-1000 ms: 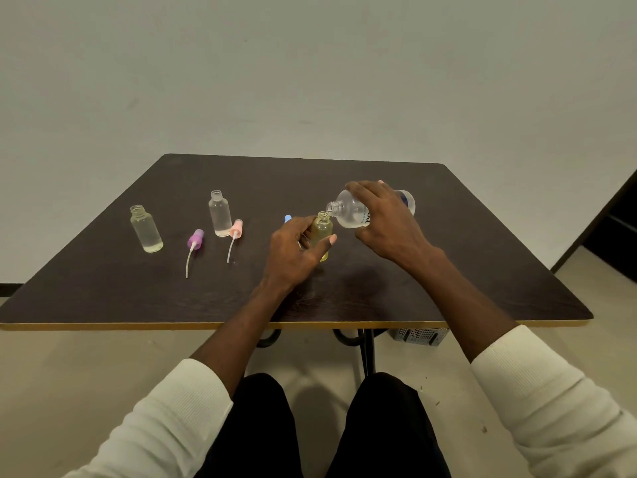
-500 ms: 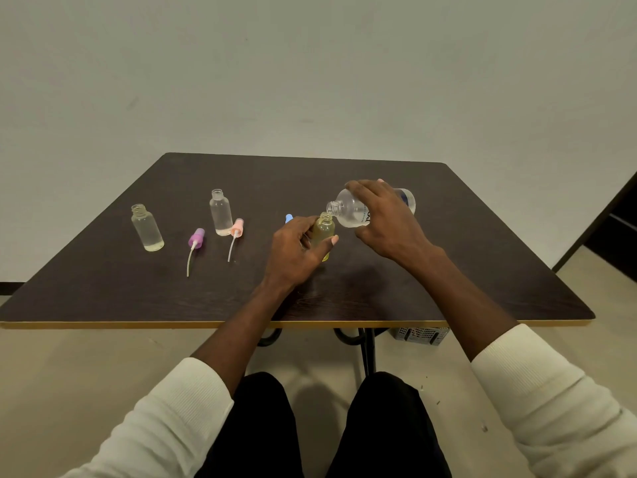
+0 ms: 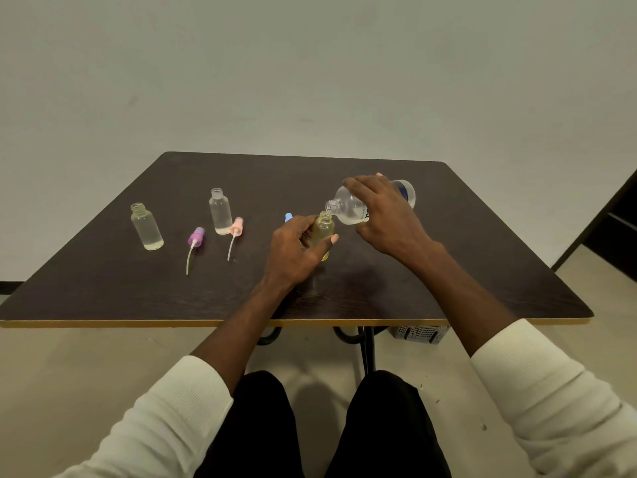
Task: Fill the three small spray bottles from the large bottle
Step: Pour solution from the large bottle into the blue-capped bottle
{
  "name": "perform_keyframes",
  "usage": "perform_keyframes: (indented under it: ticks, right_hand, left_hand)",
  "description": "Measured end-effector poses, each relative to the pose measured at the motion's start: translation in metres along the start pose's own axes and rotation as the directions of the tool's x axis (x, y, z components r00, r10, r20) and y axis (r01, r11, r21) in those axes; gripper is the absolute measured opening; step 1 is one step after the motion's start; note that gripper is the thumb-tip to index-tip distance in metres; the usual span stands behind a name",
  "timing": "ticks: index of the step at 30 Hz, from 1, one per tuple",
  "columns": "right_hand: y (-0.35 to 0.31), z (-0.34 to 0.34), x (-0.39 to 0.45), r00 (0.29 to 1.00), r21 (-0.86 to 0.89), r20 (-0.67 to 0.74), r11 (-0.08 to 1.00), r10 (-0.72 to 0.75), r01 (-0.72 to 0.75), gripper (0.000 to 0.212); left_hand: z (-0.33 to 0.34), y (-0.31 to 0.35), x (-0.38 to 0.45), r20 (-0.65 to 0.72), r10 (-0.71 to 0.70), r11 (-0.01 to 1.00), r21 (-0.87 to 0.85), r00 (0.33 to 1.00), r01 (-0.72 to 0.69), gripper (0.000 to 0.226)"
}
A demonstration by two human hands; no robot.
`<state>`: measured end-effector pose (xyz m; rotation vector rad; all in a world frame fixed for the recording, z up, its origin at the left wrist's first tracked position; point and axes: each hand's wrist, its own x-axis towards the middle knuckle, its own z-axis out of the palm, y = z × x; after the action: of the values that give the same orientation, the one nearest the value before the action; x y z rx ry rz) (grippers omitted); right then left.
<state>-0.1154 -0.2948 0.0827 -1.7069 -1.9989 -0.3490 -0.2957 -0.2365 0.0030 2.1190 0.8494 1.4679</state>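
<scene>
My right hand (image 3: 386,215) grips the large clear bottle (image 3: 351,208), tipped on its side with its open mouth just above the neck of a small yellowish bottle (image 3: 324,232). My left hand (image 3: 296,250) holds that small bottle upright on the dark table (image 3: 448,270), thumb across its front. Two more small open bottles stand at the left: one (image 3: 146,226) near the left edge, the other (image 3: 220,211) further back. A purple spray cap (image 3: 195,237) and a pink spray cap (image 3: 237,226) lie beside them with their tubes trailing. A blue cap (image 3: 288,217) peeks out behind my left hand.
The table's near edge (image 3: 138,323) has a yellow trim. A white slotted box (image 3: 418,334) sits on the floor under the table beside the black table leg (image 3: 367,350). A pale wall stands behind the table.
Both hands and bottles have stayed almost where they were; the large bottle remains tipped over the small yellowish bottle.
</scene>
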Motion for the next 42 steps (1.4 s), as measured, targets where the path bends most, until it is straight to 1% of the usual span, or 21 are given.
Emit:
perform_keyframes:
  ticks: [6,29,42]
  right_hand:
    - [-0.0018,-0.0015,0.0010,0.999,-0.014,-0.027,0.999,-0.037,0.037,0.067]
    - [-0.0034,-0.0025,0.0039,0.996,-0.034,-0.053,0.997,-0.072,0.071,0.068]
    - [-0.0038,-0.0036,0.0052,0.997,-0.032,-0.034,0.997,-0.070,0.069,0.068]
  left_hand:
    - [0.0003,-0.0010,0.0004,0.003,-0.006,1.000,0.001,1.000,0.006,0.034]
    - [-0.0007,-0.0015,-0.0001,0.009,-0.016,1.000,0.003,1.000,0.016,0.034]
    - [0.0007,-0.0024,0.0002,0.002,-0.021,1.000,-0.001,1.000,0.021,0.033]
